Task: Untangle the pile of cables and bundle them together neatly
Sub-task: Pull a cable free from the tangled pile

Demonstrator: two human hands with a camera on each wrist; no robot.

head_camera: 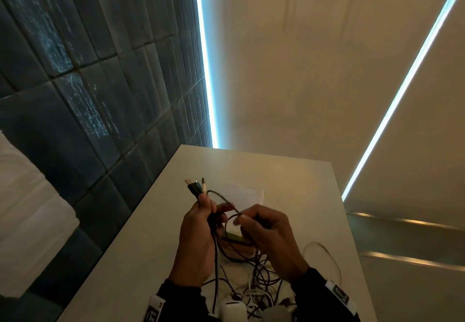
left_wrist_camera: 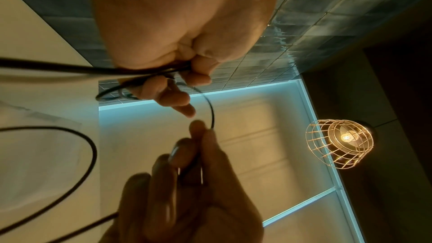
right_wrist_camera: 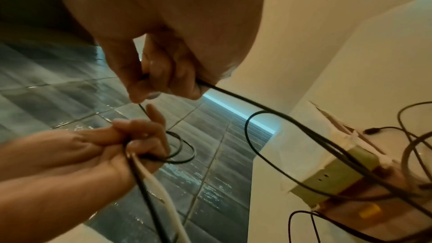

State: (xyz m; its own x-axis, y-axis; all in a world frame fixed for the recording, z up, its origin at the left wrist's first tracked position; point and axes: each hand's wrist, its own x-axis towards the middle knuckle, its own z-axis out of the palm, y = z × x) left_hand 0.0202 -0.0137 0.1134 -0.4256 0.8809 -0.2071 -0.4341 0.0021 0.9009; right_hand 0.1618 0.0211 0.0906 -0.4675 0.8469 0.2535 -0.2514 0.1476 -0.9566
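Early stage: our left hand [head_camera: 195,236] grips gathered connector ends [head_camera: 196,188], right hand [head_camera: 266,231] pinches a thin black cable [head_camera: 224,199]; tangled pile [head_camera: 251,279] remains on tabletop [head_camera: 141,258].

- no text, label, brand, number or sign can be read in any view.
- the wrist bands [head_camera: 340,294] in the head view carry dark markings on white, too blurred and small to make out.
- the green box [right_wrist_camera: 336,175] on the tabletop shows no legible print.
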